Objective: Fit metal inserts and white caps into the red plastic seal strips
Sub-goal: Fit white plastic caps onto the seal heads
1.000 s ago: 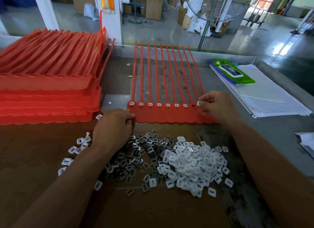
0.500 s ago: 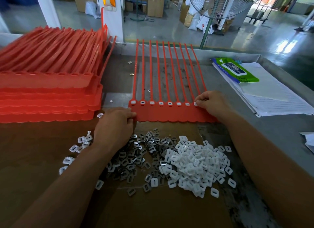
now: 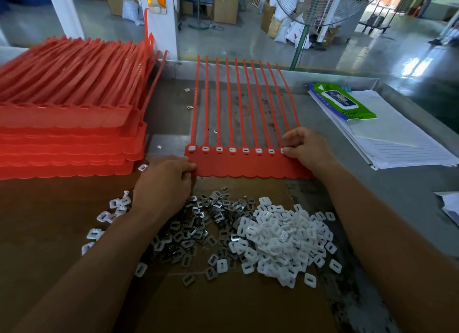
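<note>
White caps (image 3: pixel 280 235) heaped beside metal inserts (image 3: pixel 198 233) just nearer than the red seal strips (image 3: pixel 248 167), left hand (image 3: pixel 164 183) pinching the strips' near-left corner, right hand (image 3: pixel 308 149) pinching a cap (image 3: pixel 282 150) at their right end, strip stack (image 3: pixel 69 134) to their left.

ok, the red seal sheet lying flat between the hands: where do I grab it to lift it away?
Best bet: take the red seal sheet by its solid near band, coming in from the left or right end. That band is the one wide, flat part. The tails are thin and separate, and white caps sit along its far edge. The left hand grips its left end.
</note>
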### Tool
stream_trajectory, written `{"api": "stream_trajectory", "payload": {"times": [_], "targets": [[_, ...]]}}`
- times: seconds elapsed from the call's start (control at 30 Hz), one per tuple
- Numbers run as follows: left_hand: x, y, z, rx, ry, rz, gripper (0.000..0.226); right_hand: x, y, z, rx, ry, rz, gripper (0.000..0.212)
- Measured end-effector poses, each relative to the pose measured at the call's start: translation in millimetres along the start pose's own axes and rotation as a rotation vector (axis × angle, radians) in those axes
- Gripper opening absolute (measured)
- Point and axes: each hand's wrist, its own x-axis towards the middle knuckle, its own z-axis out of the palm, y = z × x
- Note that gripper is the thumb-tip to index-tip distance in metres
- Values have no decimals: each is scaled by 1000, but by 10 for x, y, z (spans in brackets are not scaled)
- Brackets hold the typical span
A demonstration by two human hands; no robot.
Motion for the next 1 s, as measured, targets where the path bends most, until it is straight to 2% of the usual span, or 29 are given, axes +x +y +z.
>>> {"api": "stream_trajectory", "payload": {"times": [0.27,0.43,0.77,1.0], "targets": [[-4,7,-8,-5,6,-2,28,136,-97,-27,-23,-24,179,27],[-3,7,-9,-3,14,6,27,189,-164,-36,-69,-48,228,26],[-18,17,-28,-12,8,-2,27,153,-150,-25,-75,-17,207,28],[-18,34,-36,-17,8,5,27,27,-32,3,-52,21,67,21]]}}
